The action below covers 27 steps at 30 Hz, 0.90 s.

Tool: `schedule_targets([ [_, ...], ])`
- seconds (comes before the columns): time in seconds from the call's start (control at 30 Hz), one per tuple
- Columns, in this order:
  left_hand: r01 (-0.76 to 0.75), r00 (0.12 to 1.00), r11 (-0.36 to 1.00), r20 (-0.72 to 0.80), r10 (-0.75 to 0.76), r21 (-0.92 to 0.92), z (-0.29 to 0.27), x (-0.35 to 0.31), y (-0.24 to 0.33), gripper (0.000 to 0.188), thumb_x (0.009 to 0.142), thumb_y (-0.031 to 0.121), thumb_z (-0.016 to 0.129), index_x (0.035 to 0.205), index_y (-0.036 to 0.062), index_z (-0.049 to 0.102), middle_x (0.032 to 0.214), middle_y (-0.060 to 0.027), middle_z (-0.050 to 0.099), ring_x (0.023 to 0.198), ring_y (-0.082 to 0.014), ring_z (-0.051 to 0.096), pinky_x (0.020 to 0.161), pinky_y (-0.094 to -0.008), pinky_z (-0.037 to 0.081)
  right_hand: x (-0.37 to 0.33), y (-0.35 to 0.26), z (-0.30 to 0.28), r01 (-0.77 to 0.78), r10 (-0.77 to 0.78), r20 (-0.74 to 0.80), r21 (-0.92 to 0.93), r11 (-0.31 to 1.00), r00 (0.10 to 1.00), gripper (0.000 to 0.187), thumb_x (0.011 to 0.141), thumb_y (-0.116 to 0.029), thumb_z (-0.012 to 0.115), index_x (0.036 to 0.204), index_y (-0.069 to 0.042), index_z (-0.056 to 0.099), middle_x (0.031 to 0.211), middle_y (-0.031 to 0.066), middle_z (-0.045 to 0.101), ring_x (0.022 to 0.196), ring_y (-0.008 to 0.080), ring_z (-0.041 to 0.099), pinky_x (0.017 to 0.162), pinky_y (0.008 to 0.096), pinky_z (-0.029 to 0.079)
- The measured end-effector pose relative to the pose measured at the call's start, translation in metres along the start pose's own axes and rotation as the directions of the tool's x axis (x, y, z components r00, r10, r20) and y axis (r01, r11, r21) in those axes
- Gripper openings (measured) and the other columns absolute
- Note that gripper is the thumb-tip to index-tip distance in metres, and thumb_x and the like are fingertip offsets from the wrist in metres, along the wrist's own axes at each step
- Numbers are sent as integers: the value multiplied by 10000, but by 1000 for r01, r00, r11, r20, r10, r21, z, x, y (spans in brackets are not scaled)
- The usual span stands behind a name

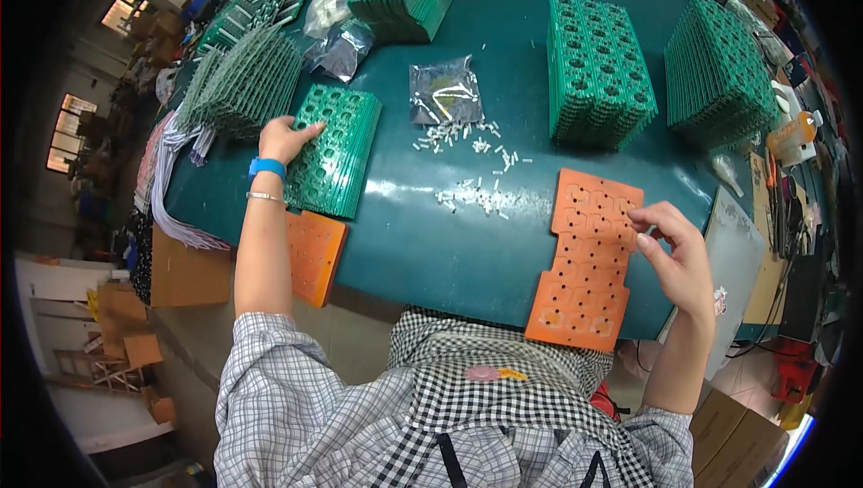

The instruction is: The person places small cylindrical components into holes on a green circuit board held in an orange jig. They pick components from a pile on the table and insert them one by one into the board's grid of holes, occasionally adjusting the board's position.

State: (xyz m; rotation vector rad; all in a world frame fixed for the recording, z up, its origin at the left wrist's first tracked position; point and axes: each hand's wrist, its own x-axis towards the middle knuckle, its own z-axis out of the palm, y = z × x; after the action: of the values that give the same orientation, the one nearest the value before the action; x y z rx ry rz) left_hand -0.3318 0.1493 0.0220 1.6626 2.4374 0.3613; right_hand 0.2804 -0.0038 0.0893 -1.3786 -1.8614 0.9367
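The notched orange plate with small dark holes point(589, 259) lies right of centre in the frame. Over its right edge, the right hand point(676, 250) has its thumb and index finger curled close; I cannot tell whether they pinch anything. At left of centre, the left hand point(286, 139) rests, fingers loosely spread, on a stack of green perforated boards point(337, 155). Light fingertip contact and square edges should probably serve best here. Between them, small white tubes point(472, 196) scatter across the dark green table point(413, 254).
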Motion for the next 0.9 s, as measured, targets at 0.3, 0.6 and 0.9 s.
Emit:
schedule_targets([
  [0.3, -255, 967, 618, -190, 170, -743, -75, -62, 115, 159, 954, 213, 725, 946, 56, 705, 790, 17, 681, 668, -50, 585, 581, -224, 451, -3, -22, 32, 24, -40, 165, 104, 994, 986, 352, 888, -11, 668, 1240, 2, 672, 1056, 93, 663, 917, 176, 630, 805, 305, 512],
  [0.6, -140, 820, 521, 197, 538, -842, 62, -234, 206, 176, 895, 111, 745, 1058, 52, 714, 858, -33, 702, 737, -160, 647, 653, -326, 541, -16, -11, 66, -318, 404, 11, 634, 704, 915, 794, 907, 58, 674, 1575, -14, 251, 1149, 122, 678, 934, 161, 691, 761, 254, 584],
  [0.9, -720, 664, 641, 2, 747, -264, 91, -192, 216, 189, 746, 185, 843, 874, 133, 713, 931, 3, 635, 952, -245, 559, 859, -406, 358, -13, 44, 52, -371, 392, -323, 128, 920, 861, 622, 804, 13, 793, 1386, -21, 574, 947, 92, 648, 710, 118, 642, 630, 251, 508],
])
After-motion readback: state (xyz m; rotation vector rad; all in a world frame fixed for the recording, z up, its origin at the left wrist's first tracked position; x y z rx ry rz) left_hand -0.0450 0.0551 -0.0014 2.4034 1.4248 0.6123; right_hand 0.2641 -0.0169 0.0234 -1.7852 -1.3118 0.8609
